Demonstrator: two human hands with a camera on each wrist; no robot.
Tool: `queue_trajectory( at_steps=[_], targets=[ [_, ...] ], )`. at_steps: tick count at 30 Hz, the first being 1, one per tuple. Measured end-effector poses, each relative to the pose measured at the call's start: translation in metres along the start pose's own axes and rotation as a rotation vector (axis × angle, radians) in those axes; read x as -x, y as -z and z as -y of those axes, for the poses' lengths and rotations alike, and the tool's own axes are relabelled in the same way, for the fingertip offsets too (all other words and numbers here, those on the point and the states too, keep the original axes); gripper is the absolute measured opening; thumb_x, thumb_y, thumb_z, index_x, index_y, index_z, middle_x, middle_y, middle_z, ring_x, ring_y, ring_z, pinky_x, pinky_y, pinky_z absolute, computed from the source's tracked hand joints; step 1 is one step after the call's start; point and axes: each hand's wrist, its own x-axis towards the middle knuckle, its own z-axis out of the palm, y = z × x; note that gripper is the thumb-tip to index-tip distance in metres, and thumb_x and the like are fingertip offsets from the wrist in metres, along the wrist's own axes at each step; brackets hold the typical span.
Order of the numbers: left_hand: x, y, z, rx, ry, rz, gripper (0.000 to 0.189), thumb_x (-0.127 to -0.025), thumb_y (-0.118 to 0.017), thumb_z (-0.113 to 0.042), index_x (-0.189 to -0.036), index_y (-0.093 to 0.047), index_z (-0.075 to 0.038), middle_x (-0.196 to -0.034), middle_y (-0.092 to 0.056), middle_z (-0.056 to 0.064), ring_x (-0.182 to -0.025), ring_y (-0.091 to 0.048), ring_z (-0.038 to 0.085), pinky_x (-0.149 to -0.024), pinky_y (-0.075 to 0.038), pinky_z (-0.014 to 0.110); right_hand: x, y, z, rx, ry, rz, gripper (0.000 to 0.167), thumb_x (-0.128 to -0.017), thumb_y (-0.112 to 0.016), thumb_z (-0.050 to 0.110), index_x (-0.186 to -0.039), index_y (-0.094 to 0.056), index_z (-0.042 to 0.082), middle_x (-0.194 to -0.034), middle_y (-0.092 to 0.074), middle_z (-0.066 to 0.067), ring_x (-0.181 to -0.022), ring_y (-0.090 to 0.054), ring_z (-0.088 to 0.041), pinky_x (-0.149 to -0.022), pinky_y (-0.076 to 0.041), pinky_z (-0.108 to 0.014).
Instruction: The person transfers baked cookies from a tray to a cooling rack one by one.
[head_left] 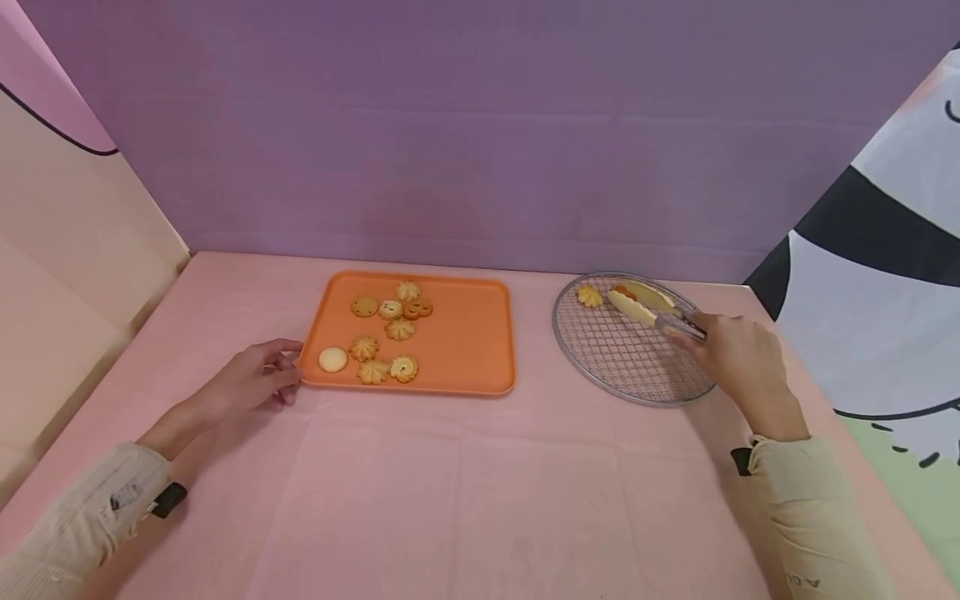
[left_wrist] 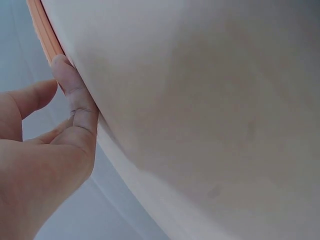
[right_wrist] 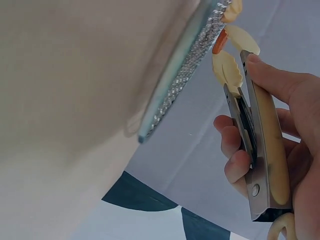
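Pink table (head_left: 465,475) fronts tray (head_left: 472,333); left grip (head_left: 251,375) loosely touches rim (head_left: 319,321), right grip (head_left: 738,350) clasps tongs (right_wrist: 269,145).

The tray (head_left: 465,333) lies left of the rack (head_left: 637,367), which the tongs (head_left: 645,317) apparently overhang

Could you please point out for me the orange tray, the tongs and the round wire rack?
Orange tray (head_left: 468,333): head view, on its bare right part.
Tongs (right_wrist: 270,135): right wrist view, on the handle.
Round wire rack (head_left: 618,358): head view, on its bare mesh.
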Motion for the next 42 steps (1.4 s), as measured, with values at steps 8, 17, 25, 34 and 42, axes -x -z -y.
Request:
queue_trajectory(
  at_steps=[8,17,25,34,42],
  targets=[
    [-0.001,0.000,0.003,0.008,-0.007,0.004,0.054,-0.099,-0.056,-0.005,-0.145,-0.033,0.012,-0.098,-0.060,0.017,-0.075,-0.063,0.019,-0.064,-0.058,0.029,0.002,-0.006,-0.007,-0.013,-0.033,0.043,0.038,-0.084,-0.080,0.033,-0.098,-0.072,0.000,-0.053,-0.047,-0.005,-0.048,-0.040,-0.024,-0.038,-0.029,-0.035],
    [-0.001,0.001,0.005,0.017,-0.012,0.011,0.054,-0.099,-0.056,-0.005,-0.146,-0.033,0.012,-0.097,-0.059,0.017,-0.076,-0.063,0.019,-0.064,-0.058,0.030,0.001,-0.006,-0.005,-0.029,-0.112,0.133,0.046,-0.086,-0.077,0.036,-0.110,-0.068,-0.003,-0.061,-0.054,-0.010,-0.052,-0.043,-0.025,-0.040,-0.031,-0.034],
    [-0.001,0.001,0.004,0.023,-0.012,0.010,0.054,-0.099,-0.056,-0.005,-0.145,-0.033,0.012,-0.096,-0.059,0.016,-0.076,-0.063,0.020,-0.065,-0.058,0.030,0.000,-0.003,-0.004,-0.054,-0.123,0.112,0.048,-0.085,-0.079,0.035,-0.112,-0.067,-0.004,-0.064,-0.056,-0.012,-0.052,-0.043,-0.025,-0.041,-0.031,-0.034],
    [0.001,0.002,0.002,0.022,-0.014,0.016,0.055,-0.099,-0.056,-0.004,-0.146,-0.032,0.013,-0.096,-0.059,0.017,-0.076,-0.063,0.019,-0.065,-0.058,0.030,-0.002,0.004,0.004,-0.082,-0.062,0.041,0.048,-0.085,-0.079,0.038,-0.110,-0.069,-0.001,-0.055,-0.049,-0.004,-0.048,-0.040,-0.021,-0.040,-0.029,-0.033],
    [0.000,0.002,0.003,0.025,-0.010,0.024,0.055,-0.099,-0.056,-0.005,-0.146,-0.032,0.012,-0.097,-0.059,0.017,-0.076,-0.063,0.019,-0.066,-0.058,0.030,-0.005,0.014,0.023,-0.092,-0.015,0.010,0.049,-0.081,-0.082,0.037,-0.107,-0.072,-0.003,-0.056,-0.055,-0.007,-0.051,-0.042,-0.023,-0.042,-0.032,-0.035]
  ],
)
